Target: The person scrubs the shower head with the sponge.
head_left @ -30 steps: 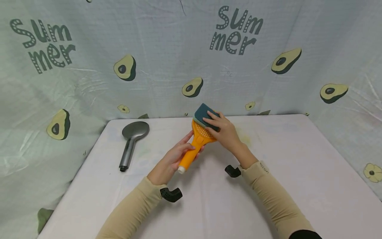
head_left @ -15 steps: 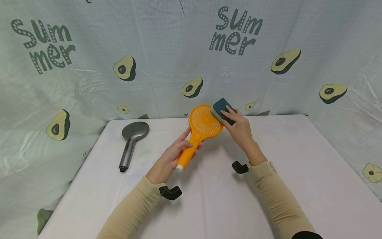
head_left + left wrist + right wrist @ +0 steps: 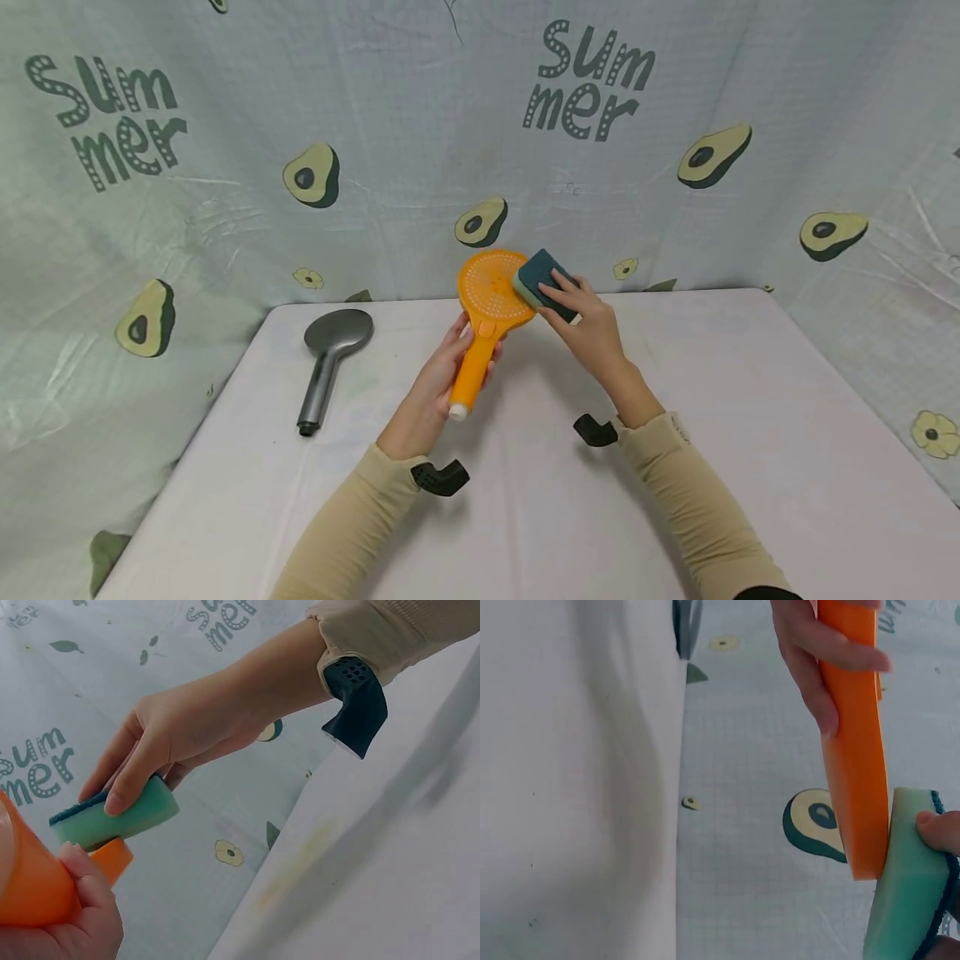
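An orange shower head (image 3: 483,312) with a perforated round face and a white handle end is raised above the table. My left hand (image 3: 438,375) grips its handle, fingers wrapped behind. My right hand (image 3: 596,333) pinches a sponge (image 3: 546,283), green foam with a dark blue scouring layer, between thumb and fingers. The foam side lies against the right edge of the shower head's face. From the right wrist, the green sponge (image 3: 911,877) meets the orange rim (image 3: 866,855) edge-on. In the left wrist view the right hand (image 3: 180,727) holds the sponge by its sides.
A grey shower head (image 3: 330,358) lies at the left of the white table (image 3: 525,517). Behind the table hangs a pale curtain (image 3: 405,108) printed with avocados and lettering. Black wrist mounts (image 3: 441,478) stick out from both sleeves.
The sponge went from lying over the face to its right edge, uncovering the holes. Both hands and the orange shower head then shifted slightly left, and the shower head turned more upright.
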The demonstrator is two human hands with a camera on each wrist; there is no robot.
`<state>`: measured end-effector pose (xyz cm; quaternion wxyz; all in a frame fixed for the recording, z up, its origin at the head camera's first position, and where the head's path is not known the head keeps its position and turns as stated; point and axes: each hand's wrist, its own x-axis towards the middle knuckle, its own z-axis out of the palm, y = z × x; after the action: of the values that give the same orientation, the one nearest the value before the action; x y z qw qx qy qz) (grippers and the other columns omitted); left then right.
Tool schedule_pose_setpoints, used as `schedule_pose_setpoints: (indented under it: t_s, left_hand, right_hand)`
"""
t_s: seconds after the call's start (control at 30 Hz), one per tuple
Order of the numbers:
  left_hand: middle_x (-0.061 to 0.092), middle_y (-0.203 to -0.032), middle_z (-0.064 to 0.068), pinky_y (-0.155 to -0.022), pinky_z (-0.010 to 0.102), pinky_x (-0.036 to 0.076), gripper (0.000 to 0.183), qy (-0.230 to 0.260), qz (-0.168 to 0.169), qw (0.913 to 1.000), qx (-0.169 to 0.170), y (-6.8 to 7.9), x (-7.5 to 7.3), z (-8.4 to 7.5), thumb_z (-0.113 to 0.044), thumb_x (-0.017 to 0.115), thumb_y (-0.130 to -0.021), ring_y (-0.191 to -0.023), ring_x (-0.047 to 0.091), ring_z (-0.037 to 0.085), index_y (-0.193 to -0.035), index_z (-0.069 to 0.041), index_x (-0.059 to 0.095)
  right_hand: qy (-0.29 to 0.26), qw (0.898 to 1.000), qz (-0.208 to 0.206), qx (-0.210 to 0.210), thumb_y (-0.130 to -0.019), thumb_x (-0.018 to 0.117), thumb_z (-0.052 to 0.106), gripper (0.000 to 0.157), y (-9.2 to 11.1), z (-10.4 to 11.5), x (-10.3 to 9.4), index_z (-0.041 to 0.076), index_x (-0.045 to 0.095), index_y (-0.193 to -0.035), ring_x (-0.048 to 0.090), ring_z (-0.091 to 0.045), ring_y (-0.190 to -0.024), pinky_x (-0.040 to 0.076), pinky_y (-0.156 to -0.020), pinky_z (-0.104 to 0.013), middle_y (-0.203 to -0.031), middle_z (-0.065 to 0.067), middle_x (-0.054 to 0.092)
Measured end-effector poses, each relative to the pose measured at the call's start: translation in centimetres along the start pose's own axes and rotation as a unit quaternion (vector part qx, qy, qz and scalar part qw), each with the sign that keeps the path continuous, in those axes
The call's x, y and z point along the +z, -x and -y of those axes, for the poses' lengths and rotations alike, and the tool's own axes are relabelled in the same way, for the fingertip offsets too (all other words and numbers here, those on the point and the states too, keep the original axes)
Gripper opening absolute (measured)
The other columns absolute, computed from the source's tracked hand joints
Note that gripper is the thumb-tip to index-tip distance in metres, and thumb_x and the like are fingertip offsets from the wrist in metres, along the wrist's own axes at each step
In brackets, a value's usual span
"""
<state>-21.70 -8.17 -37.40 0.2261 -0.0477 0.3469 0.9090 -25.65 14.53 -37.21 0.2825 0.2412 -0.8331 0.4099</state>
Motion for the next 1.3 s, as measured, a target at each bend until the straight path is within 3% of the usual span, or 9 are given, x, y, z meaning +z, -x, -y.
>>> schedule_pose_setpoints:
  t_s: [0.27,0.43,0.5,0.67,0.83,1.1,1.3]
  left_hand:
    - [0.046,-0.140,0.012,-0.074,0.027,0.059,0.054,0.004,0.000,0.9994,0.036,-0.7,0.2,-0.1,-0.018,0.039,-0.113,-0.095,0.067,0.019,-0.161,-0.035,0.021]
    - [0.038,-0.153,0.014,-0.080,0.033,0.057,0.056,-0.030,-0.006,0.9979,0.058,-1.0,0.1,-0.2,-0.009,0.037,-0.112,-0.101,0.066,0.022,-0.161,-0.026,0.015]
    - [0.044,-0.149,0.014,-0.085,0.036,0.050,0.057,-0.066,-0.014,0.9958,0.062,-1.0,0.2,-0.1,-0.008,0.038,-0.111,-0.104,0.063,0.021,-0.161,-0.022,0.015]
    - [0.063,-0.119,0.006,-0.090,0.047,0.041,0.055,-0.138,-0.044,0.9873,0.065,-1.0,0.6,0.3,-0.006,0.046,-0.107,-0.100,0.056,0.020,-0.158,-0.015,0.027]
    - [0.055,-0.126,0.009,-0.109,0.059,0.038,0.060,-0.117,-0.074,0.9867,0.086,-1.0,0.6,0.1,-0.001,0.050,-0.106,-0.103,0.057,0.021,-0.159,-0.016,0.027]
    - [0.050,-0.122,0.007,-0.108,0.060,0.040,0.056,-0.109,-0.100,0.9789,0.141,-0.7,0.5,-0.7,0.008,0.053,-0.102,-0.093,0.063,0.017,-0.149,-0.016,0.036]
    - [0.052,-0.132,0.014,-0.109,0.064,0.037,0.039,-0.038,-0.111,0.9770,0.178,-0.8,0.4,-1.2,-0.014,0.046,-0.107,-0.114,0.055,0.028,-0.145,-0.008,0.040]
  right_hand:
    - [-0.013,1.000,0.013,-0.010,-0.089,0.079,0.003,0.039,0.2,0.4,0.4,0.000,0.071,-0.127,0.045,-0.047,-0.138,0.043,-0.106,-0.058,-0.142,-0.022,0.057]
    - [-0.018,1.000,0.017,-0.016,-0.088,0.080,0.002,0.039,0.2,0.6,0.3,0.001,0.072,-0.126,0.046,-0.047,-0.137,0.043,-0.107,-0.058,-0.141,-0.021,0.058]
    - [-0.023,0.999,0.026,-0.021,-0.088,0.080,0.002,0.039,0.2,0.8,0.2,0.001,0.072,-0.126,0.046,-0.046,-0.137,0.043,-0.107,-0.057,-0.141,-0.020,0.058]
    - [-0.033,0.996,0.073,-0.036,-0.088,0.080,0.003,0.039,0.0,1.7,-0.2,0.001,0.072,-0.126,0.045,-0.047,-0.138,0.042,-0.108,-0.058,-0.143,-0.019,0.057]
    - [-0.044,0.990,0.127,-0.046,-0.089,0.079,0.004,0.039,0.2,2.2,-0.3,0.001,0.071,-0.127,0.043,-0.048,-0.139,0.038,-0.110,-0.058,-0.143,-0.019,0.057]
    - [-0.057,0.984,0.156,-0.066,-0.088,0.080,0.004,0.040,0.3,2.3,-0.6,0.000,0.072,-0.127,0.046,-0.048,-0.136,0.034,-0.113,-0.059,-0.142,-0.019,0.058]
    - [-0.075,0.975,0.190,-0.086,-0.090,0.077,0.003,0.039,0.4,1.7,-1.2,0.002,0.071,-0.129,0.042,-0.051,-0.138,0.039,-0.109,-0.059,-0.143,-0.019,0.057]
